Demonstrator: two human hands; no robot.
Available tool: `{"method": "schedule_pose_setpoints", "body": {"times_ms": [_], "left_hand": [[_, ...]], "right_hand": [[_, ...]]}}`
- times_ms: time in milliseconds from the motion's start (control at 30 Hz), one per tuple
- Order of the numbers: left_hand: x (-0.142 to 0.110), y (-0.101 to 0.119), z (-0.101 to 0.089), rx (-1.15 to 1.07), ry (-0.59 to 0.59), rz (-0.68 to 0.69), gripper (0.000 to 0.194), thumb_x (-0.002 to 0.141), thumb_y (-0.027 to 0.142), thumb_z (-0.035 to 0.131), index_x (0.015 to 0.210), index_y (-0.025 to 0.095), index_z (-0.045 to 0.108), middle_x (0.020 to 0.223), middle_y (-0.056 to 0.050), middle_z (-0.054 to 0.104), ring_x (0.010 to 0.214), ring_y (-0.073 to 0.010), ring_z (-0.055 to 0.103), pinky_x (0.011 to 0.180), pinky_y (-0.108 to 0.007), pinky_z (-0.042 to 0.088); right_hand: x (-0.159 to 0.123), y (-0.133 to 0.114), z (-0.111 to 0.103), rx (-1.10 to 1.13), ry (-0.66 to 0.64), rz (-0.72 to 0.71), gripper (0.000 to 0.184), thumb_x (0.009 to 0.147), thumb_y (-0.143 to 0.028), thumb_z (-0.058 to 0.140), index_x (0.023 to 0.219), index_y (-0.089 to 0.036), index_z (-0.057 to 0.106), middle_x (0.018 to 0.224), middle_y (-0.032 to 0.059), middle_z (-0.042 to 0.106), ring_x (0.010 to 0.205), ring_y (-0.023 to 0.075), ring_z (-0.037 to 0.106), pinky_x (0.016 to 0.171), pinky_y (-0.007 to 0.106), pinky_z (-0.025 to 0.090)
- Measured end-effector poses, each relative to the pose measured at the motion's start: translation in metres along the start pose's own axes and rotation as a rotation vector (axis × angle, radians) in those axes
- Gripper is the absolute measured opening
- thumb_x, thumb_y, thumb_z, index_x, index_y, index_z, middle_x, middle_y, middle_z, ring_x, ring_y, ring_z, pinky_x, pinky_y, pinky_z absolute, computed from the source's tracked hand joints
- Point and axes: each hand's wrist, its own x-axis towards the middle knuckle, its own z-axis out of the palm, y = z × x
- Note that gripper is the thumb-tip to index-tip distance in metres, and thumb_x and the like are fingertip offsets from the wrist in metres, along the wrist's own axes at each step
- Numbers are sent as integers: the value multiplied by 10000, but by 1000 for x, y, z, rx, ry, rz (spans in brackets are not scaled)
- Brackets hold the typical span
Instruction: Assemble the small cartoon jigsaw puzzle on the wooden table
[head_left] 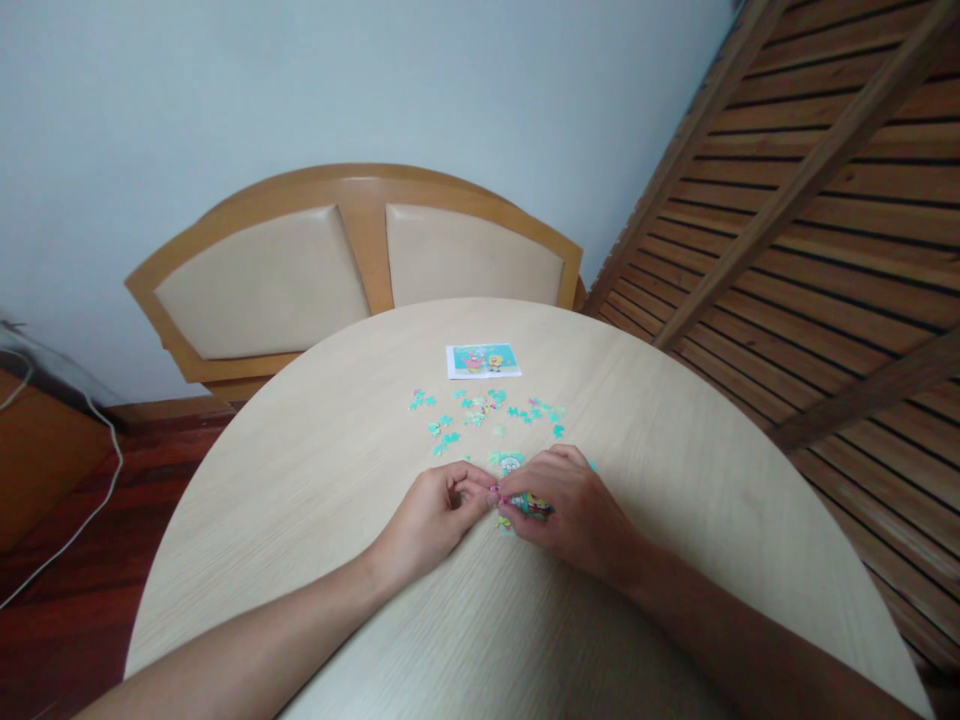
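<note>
My left hand point(442, 505) pinches a small pink puzzle piece point(494, 489) between thumb and fingertips. My right hand point(574, 510) meets it there, its thumb and forefinger closed at the same spot. Joined colourful puzzle pieces point(534, 506) show under and between the right fingers, partly covered by that hand. Just beyond the hands lies a turquoise section with a round white figure point(510, 463). Loose turquoise puzzle pieces point(447, 440) are scattered farther off, some overlapping. Whether the pink piece is locked to its neighbours is too small to tell.
Behind the loose pieces lies a picture card point(484, 362) with a pink and a yellow cartoon figure. Everything rests on a round pale wooden table point(315, 480). A padded bench back point(270, 280) stands beyond it, and a slatted wooden panel point(795, 210) leans at the right.
</note>
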Motion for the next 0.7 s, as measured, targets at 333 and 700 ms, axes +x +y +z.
{"method": "schedule_pose_setpoints", "body": {"times_ms": [333,700], "left_hand": [[-8,17,-21,684,-120,289,82,943,245,628,952,227,708,990,-20,731,985,-207,642,906,-354,492],[-8,15,-23,912,-154,332,199,975,223,577,1105,280,717,1205,4,706,1052,-215,633,938,-384,518]], "right_hand": [[-3,4,9,-24,-36,11,56,801,-193,730,817,-244,714,749,-40,731,781,165,649,820,340,350],[-5,8,9,-118,-70,-109,51,886,-198,683,857,-239,695,793,-31,733,815,166,632,806,335,350]]}}
